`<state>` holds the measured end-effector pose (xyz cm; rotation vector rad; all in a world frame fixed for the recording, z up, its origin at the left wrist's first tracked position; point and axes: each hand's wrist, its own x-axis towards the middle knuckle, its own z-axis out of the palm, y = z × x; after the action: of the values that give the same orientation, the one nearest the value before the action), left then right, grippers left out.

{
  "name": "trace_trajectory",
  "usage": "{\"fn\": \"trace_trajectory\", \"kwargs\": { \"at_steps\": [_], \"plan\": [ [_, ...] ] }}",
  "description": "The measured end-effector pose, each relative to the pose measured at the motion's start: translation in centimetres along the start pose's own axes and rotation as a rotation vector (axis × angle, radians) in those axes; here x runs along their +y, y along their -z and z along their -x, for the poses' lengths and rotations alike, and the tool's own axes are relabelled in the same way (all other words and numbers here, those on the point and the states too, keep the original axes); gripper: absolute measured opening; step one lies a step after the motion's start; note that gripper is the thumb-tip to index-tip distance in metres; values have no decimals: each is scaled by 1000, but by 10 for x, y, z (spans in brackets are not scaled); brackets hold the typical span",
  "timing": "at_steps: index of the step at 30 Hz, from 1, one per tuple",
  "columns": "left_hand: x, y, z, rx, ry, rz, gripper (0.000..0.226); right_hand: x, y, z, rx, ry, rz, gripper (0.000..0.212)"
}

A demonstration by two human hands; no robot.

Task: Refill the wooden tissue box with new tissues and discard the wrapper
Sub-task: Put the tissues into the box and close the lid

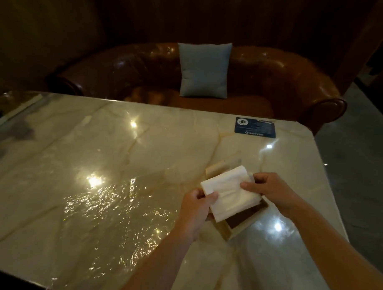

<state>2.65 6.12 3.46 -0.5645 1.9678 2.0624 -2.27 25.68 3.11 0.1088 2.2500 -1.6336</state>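
Observation:
A white stack of tissues (229, 192) is held tilted just above the open wooden tissue box (242, 223), which lies on the marble table at the right. My left hand (197, 207) grips the stack's near-left corner. My right hand (269, 190) pinches its far-right end. The box's dark inside shows below the stack; most of the box is hidden by the tissues. A flat, light piece (225, 165) lies just beyond the box; I cannot tell what it is. No wrapper is plainly visible.
The glossy marble table (98, 174) has a rounded far-right corner. A dark blue card (255, 127) lies near that corner. Behind the table stands a brown leather sofa (275, 82) with a grey cushion (204, 69). Grey floor lies to the right.

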Motion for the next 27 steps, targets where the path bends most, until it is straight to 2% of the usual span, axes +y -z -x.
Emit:
{"fn": "trace_trajectory", "kwargs": {
  "at_steps": [4,8,13,17,23,27],
  "plan": [
    [0,-13,-2,40,70,10,7,3,8,-13,15,-33,89,29],
    [-6,-26,-4,148,38,-92,9,11,16,-20,-1,-51,146,42],
    [-20,-38,-8,261,28,-192,25,15,18,-25,-9,-62,242,31],
    [-31,-45,-12,391,-16,-540,38,17,13,-29,-16,-36,426,43],
    [-38,-49,-12,438,-50,-887,43,22,4,-34,74,104,752,38],
    [-40,-56,-9,520,-192,-1123,41,27,-2,-36,54,210,993,31]
  ]
}}
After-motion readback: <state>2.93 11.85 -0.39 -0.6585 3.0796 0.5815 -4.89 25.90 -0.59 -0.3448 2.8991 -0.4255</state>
